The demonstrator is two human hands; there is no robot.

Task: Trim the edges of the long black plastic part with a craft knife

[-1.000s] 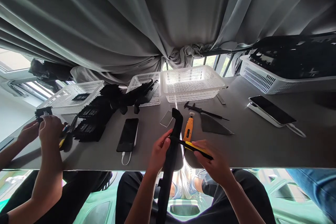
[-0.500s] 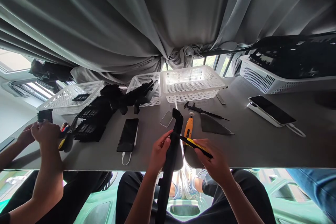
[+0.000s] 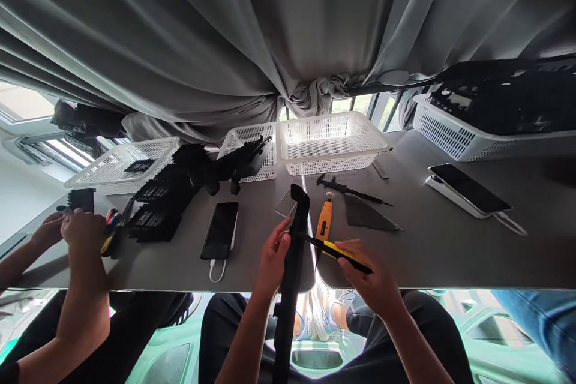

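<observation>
Black parts, white baskets, grey table and curtain

A black plastic part meets a yellow-and-black utility knife; at its 1 o'clock lies an orange tool. White lattice-patterned baskets stand at 12 o'clock on the grey table, under a grey curtain. The smartphone at 9 o'clock is black with a white cable.

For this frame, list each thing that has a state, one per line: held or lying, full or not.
left hand: gripping the long black plastic part
right hand: holding the yellow utility knife against that part
middle white basket: nothing seen inside
right white basket: piled with black parts
phone: screen dark, white cable attached
orange tool: lying on the table
</observation>
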